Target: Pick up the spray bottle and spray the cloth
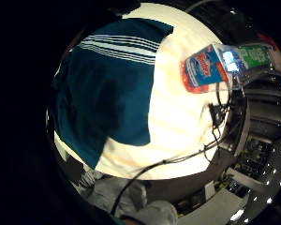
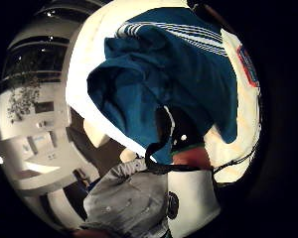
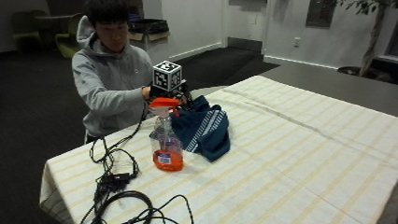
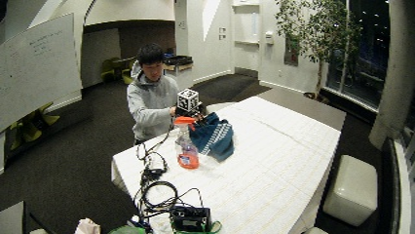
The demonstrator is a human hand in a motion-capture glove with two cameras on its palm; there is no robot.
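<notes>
A clear spray bottle [image 3: 167,144] with orange liquid and an orange trigger head stands upright on the striped tablecloth [image 3: 298,140]. Just beside it lies a dark teal cloth [image 3: 205,128] with white stripes, bunched up and rising toward the person. My gloved right hand [image 3: 176,95] hovers behind the bottle's head and over the cloth's near end, at about the height of the trigger. Whether it touches either one is hidden. The little finger side palm view shows the cloth [image 1: 107,89] and the bottle's label [image 1: 203,70] below; in the thumb side view the cloth [image 2: 179,74] is folded close to the palm.
Black cables [image 3: 118,186] trail across the table's near left corner, beside the bottle. In the wide view a black device [image 4: 190,218] sits at the table's front edge. The person sits at the far left side of the table.
</notes>
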